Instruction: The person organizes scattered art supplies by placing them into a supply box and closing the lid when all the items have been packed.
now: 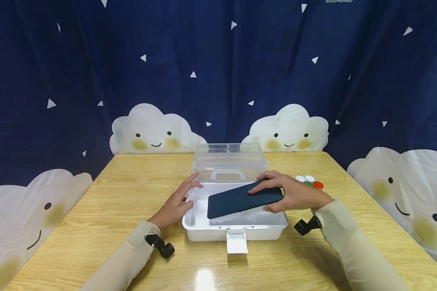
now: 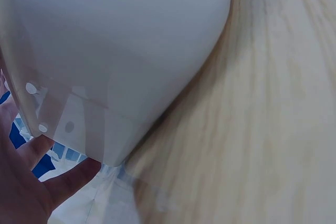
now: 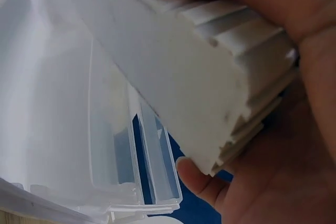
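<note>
A white plastic storage box (image 1: 236,233) stands on the table with its clear lid (image 1: 229,155) raised at the back. Over its inside, my right hand (image 1: 295,192) grips the right end of a dark, flat rectangular block (image 1: 233,201), which lies tilted. From the right wrist, the block's pale underside (image 3: 157,72) and ridged edge show; its exact kind is unclear. My left hand (image 1: 175,206) rests at the box's left rim, fingers loosely spread. In the left wrist view its fingers (image 2: 73,179) touch the edge of the box wall (image 2: 121,40).
Several small discs, among them a red disc (image 1: 318,184) and a white disc (image 1: 309,178), lie behind the right hand. The box's front latch (image 1: 236,241) hangs down toward me. A dark blue curtain (image 1: 218,60) with white clouds closes off the wooden table's (image 1: 149,173) far side.
</note>
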Demonstrator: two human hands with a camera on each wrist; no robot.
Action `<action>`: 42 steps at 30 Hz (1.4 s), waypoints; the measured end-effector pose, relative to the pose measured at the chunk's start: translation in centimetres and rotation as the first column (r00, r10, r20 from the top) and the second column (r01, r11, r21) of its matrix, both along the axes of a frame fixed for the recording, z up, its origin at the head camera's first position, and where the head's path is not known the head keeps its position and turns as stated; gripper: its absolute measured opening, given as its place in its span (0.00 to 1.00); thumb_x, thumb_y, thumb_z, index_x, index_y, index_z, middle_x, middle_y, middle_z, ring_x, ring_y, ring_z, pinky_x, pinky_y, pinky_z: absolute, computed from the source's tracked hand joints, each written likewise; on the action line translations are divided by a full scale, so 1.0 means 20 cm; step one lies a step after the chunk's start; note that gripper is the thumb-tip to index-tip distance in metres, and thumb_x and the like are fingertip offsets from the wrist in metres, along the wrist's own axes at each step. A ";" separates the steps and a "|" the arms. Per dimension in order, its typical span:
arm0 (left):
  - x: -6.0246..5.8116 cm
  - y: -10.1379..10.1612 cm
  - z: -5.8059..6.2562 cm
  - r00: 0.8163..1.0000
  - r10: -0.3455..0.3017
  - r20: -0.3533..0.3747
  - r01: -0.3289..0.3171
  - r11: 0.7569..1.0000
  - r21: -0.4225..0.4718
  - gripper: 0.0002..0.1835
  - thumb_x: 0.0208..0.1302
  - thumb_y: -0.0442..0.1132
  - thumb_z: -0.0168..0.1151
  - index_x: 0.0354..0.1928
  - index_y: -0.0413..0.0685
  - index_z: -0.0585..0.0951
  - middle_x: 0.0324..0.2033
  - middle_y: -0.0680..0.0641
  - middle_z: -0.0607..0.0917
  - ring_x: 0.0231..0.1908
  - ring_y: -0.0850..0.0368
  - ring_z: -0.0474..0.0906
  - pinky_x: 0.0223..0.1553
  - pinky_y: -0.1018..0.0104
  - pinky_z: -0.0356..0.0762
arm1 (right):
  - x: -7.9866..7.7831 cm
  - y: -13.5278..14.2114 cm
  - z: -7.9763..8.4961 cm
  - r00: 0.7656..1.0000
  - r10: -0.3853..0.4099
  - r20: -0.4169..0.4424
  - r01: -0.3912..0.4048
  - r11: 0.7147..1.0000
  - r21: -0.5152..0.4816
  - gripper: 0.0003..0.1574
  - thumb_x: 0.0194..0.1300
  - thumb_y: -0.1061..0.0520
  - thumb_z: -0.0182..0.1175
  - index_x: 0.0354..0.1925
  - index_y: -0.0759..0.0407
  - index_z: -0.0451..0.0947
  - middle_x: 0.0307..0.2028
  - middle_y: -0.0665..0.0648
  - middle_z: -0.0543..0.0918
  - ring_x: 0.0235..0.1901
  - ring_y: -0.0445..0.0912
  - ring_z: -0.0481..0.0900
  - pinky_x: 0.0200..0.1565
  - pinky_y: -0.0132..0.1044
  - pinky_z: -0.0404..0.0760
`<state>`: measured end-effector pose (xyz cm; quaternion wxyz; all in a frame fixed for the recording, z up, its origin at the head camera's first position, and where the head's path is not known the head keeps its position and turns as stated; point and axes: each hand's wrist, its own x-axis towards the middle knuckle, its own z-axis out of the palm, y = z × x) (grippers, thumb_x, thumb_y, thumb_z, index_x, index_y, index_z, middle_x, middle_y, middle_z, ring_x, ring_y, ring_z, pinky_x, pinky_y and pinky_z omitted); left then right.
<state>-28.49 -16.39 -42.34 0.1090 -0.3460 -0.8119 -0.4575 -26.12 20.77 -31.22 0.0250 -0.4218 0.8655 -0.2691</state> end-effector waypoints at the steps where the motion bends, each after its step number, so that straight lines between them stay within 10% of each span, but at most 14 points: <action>1: 0.00 0.00 0.00 1.000 0.001 0.000 -0.001 1.000 -0.001 0.30 0.57 0.24 0.50 0.61 0.58 0.70 0.75 0.55 0.50 0.72 0.51 0.49 0.43 0.54 0.72 | 0.00 0.00 0.00 1.000 -0.004 0.000 0.004 1.000 0.005 0.29 0.51 0.46 0.71 0.54 0.30 0.78 0.58 0.45 0.70 0.53 0.45 0.70 0.48 0.45 0.73; 23: -0.01 0.01 -0.01 1.000 0.006 0.019 -0.006 1.000 0.013 0.31 0.57 0.21 0.51 0.61 0.54 0.71 0.75 0.55 0.50 0.72 0.51 0.50 0.44 0.52 0.72 | 0.02 -0.08 -0.04 1.000 -0.017 0.001 0.017 0.999 0.048 0.37 0.49 0.46 0.71 0.59 0.36 0.71 0.53 0.40 0.72 0.49 0.42 0.71 0.49 0.45 0.72; 32: 0.11 0.04 0.14 1.000 0.001 0.026 -0.001 1.000 0.008 0.27 0.57 0.21 0.49 0.60 0.41 0.70 0.74 0.41 0.51 0.71 0.39 0.52 0.42 0.53 0.71 | 0.02 -0.09 -0.04 1.000 -0.021 -0.009 0.021 0.999 0.048 0.44 0.50 0.46 0.71 0.64 0.38 0.67 0.57 0.42 0.72 0.52 0.40 0.71 0.53 0.47 0.73; 42: 0.13 0.04 0.15 0.999 0.002 0.032 -0.002 1.000 0.009 0.26 0.57 0.20 0.49 0.59 0.40 0.71 0.74 0.40 0.52 0.71 0.40 0.52 0.43 0.52 0.70 | 0.03 -0.10 -0.03 0.994 -0.104 -0.028 0.106 0.991 0.086 0.46 0.49 0.43 0.73 0.65 0.42 0.67 0.58 0.51 0.71 0.54 0.43 0.70 0.53 0.48 0.73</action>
